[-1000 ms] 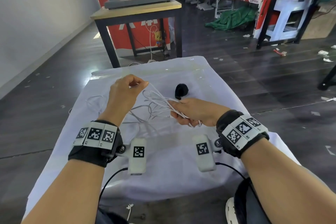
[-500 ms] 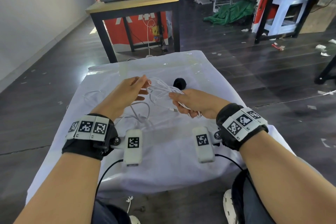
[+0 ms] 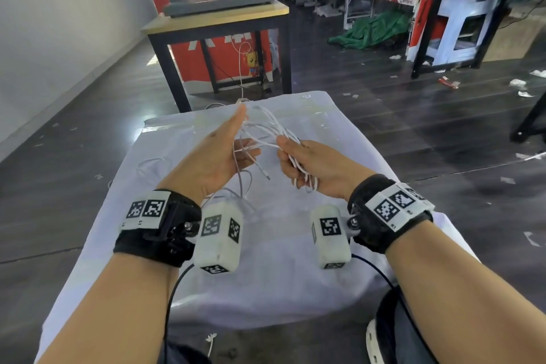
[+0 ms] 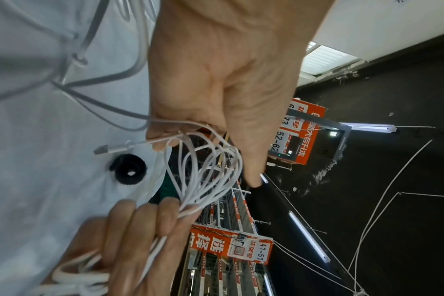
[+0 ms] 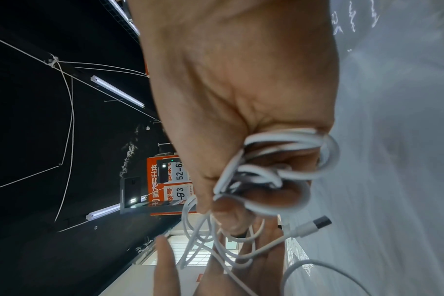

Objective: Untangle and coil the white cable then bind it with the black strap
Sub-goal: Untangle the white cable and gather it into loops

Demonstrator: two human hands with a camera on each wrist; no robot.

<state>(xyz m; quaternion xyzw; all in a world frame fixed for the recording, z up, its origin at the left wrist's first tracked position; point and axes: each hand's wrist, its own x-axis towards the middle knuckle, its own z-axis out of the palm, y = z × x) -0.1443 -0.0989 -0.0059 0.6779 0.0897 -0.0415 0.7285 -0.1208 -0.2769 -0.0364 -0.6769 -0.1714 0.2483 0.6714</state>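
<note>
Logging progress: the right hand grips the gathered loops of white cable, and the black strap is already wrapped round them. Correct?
Not quite. The right hand does grip the white cable loops, but the black strap is not round them: the left wrist view shows it rolled up on the white cloth.

Left forearm (image 3: 118, 289) and right forearm (image 3: 458, 289) extend forward, raised, with the hands near each other but apart. Left grip (image 3: 218, 154): palm turned inward, fingers straight and pointing away, thumb spread. Right grip (image 3: 313, 165): fingers curled tight round bundled loops of white cable (image 5: 282, 135).
</note>
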